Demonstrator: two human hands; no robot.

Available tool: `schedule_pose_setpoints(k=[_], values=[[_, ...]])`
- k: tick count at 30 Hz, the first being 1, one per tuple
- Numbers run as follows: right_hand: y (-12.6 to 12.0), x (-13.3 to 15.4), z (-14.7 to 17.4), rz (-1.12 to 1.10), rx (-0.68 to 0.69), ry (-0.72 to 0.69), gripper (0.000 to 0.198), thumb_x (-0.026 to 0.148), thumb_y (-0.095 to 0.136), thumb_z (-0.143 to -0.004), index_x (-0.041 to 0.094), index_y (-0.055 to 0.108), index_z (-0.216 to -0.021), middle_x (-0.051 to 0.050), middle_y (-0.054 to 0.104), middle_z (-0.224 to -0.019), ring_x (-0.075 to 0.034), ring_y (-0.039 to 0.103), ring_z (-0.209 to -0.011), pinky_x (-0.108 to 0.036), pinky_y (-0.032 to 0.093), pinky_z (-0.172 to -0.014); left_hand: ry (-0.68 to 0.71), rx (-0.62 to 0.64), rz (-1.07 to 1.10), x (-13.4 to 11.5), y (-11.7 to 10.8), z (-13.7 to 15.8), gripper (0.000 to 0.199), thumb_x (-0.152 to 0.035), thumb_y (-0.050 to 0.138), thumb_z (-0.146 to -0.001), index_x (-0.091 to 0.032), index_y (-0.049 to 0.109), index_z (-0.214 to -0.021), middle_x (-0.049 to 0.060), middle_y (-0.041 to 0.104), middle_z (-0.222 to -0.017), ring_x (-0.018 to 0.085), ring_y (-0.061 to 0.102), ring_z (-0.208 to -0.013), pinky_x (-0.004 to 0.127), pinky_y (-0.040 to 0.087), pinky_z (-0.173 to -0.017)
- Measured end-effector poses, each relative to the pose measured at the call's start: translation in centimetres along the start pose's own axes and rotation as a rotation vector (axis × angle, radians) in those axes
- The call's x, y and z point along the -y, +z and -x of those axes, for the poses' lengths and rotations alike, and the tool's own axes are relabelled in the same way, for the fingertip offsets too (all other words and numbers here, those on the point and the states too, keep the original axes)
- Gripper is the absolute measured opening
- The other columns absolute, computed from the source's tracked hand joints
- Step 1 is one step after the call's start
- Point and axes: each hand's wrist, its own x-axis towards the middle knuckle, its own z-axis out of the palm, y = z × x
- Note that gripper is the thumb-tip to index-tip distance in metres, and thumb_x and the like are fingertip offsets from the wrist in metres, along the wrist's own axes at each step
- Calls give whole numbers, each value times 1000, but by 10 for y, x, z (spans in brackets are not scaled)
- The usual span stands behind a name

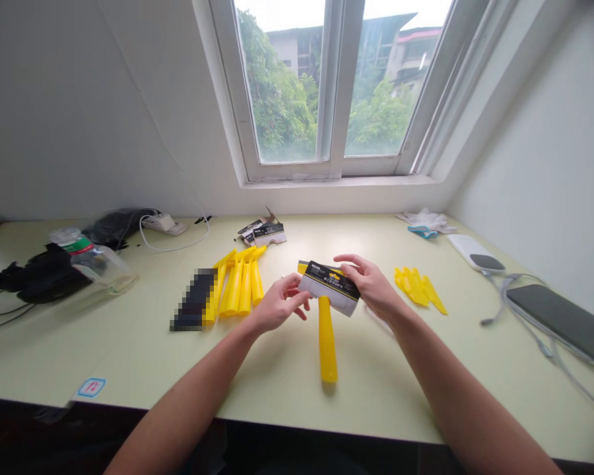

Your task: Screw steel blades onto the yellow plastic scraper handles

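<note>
A yellow scraper-like tool with a long handle [328, 343] is before me, handle end toward me. A black-and-white printed cardboard sleeve [332, 282] covers most of its wide head, and a strip of yellow shows at the upper left. My right hand [371, 284] grips the sleeve's right side, thumb on the front. Around the left edge, the fingers of my left hand [280, 303] are curled, the thumb near the lower left corner; the lower fingers stand loosely apart. To the left lie several yellow tools [240, 284] in a row, next to a pixelated dark patch.
More printed cards [268, 233] lie at the back. Flat yellow pieces [416, 287] are on the right, near white gloves [426, 221], a white device [475, 253], a dark power bank [564, 316] and cables. A plastic bottle [101, 264] lies left, by a black bag [49, 274].
</note>
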Motion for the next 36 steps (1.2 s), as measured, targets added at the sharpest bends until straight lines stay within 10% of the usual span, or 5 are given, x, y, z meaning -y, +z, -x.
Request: schedule_pose_setpoints(k=[9, 16, 26, 32, 36], values=[[-13, 9, 2, -227, 175, 80, 41, 30, 77, -73, 19, 62, -109, -3, 72, -88, -15, 70, -73, -32, 58, -75, 71, 179, -265, -3, 3, 7, 24, -37, 54, -94, -16, 67, -93, 8, 65, -89, 17, 64, -77, 34, 56, -73], [-19, 20, -1, -462, -305, -245, 35, 27, 79, -68, 20, 57, -95, 4, 66, -73, -15, 70, -60, -33, 63, -68, 246, 170, -598, -14, 5, 13, 19, -23, 50, -91, -18, 68, -86, 6, 65, -77, 17, 57, -70, 28, 48, -63], [-72, 41, 5, -611, -825, -623, 37, 16, 69, -74, 25, 46, -102, 5, 62, -75, -15, 71, -67, -35, 62, -82, 19, -212, -472, -28, -38, -18, 13, -28, 63, -77, -17, 67, -84, 3, 65, -74, 16, 58, -68, 25, 47, -58], [-61, 36, 1, -571, -729, -546, 36, 20, 69, -73, 26, 46, -99, 7, 58, -74, -13, 70, -61, -34, 63, -73, -123, -498, -456, -44, -68, -111, 53, -26, 62, -83, -15, 45, -132, 9, 68, -86, 14, 57, -57, 26, 42, -54], [-40, 32, 1, -526, -596, -458, 37, 24, 71, -72, 25, 46, -99, 9, 55, -73, -13, 69, -59, -36, 63, -72, -168, -530, -438, -47, -69, -123, 67, -33, 67, -83, -12, 39, -140, 14, 69, -91, 24, 65, -72, 32, 46, -64]])
